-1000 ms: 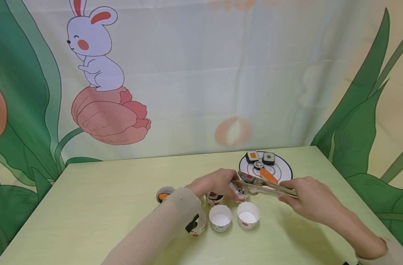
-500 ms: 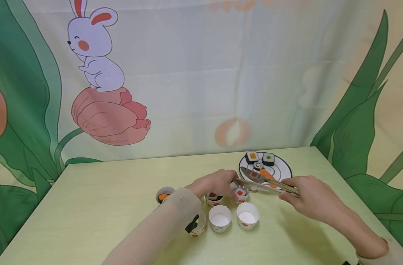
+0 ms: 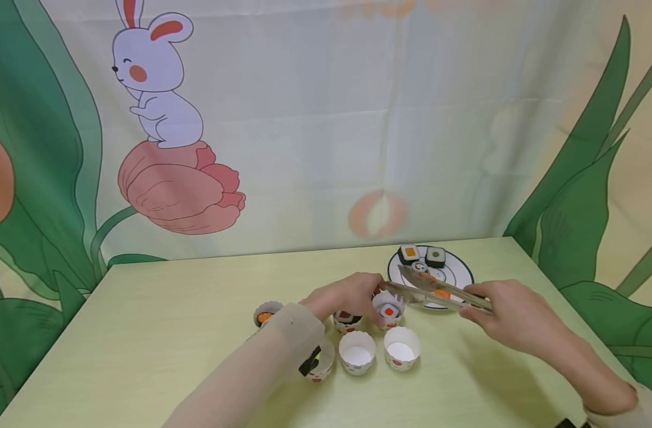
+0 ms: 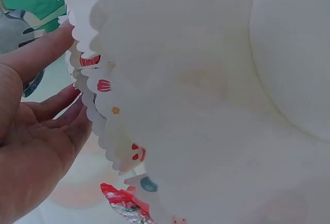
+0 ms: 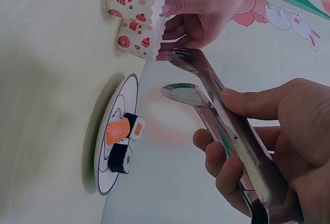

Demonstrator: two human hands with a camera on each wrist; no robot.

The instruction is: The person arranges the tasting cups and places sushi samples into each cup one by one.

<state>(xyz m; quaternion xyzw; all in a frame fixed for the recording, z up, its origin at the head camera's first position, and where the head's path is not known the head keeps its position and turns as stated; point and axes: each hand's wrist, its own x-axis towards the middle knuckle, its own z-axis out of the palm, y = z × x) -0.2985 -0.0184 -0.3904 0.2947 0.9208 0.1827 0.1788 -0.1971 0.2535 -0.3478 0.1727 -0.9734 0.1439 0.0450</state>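
My left hand (image 3: 353, 295) holds the rim of a white patterned paper baking cup (image 3: 393, 323) in the back row. Inside that cup sits a toy sushi roll (image 3: 388, 311) with a red centre. In the right wrist view, its thumb lies on the near side of the rim. My right hand (image 3: 519, 321) grips metal serving tongs (image 5: 242, 152). The tongs' tips are spread, with nothing between them, beside the cup and over the plate's near left part. On the white plate (image 3: 461, 274) lie several sushi pieces, including an orange salmon one (image 5: 117, 131) partly hidden by the tongs.
Left of the held cup, another cup (image 3: 347, 327) contains a dark sushi roll. Further left, a cup (image 3: 267, 308) has an orange piece in it. Two empty cups (image 3: 357, 352) stand in front, and one more (image 3: 322, 365) is partly behind my left sleeve.
The tongs have let go of the red-centred sushi roll, now lying in the cup. My right hand has drawn them slightly right and up, away from the cup. My left hand stays put.
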